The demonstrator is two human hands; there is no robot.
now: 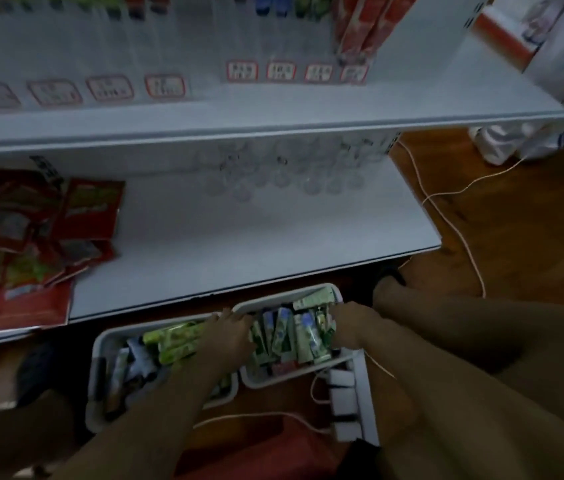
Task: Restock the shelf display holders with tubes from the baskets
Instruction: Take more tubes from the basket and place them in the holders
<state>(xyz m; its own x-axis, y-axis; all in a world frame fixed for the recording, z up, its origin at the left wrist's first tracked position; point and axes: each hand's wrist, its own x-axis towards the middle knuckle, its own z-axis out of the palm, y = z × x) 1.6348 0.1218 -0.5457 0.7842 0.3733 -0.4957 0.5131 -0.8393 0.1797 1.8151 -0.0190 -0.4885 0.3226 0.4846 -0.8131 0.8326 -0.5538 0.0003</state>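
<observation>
Fingers (235, 317) of your left hand (228, 336) lie fairly straight across the right basket's (287, 382) rim, holding nothing visible. Your right hand (346, 327) is buried among the tubes (282, 329), grip impossible to tell, likely gathering stock for the clear display holders (107, 53) above.

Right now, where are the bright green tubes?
In the head view, the bright green tubes lie in the left white basket on the floor, just in front of the lower shelf and directly left of the person's left hand.
</observation>
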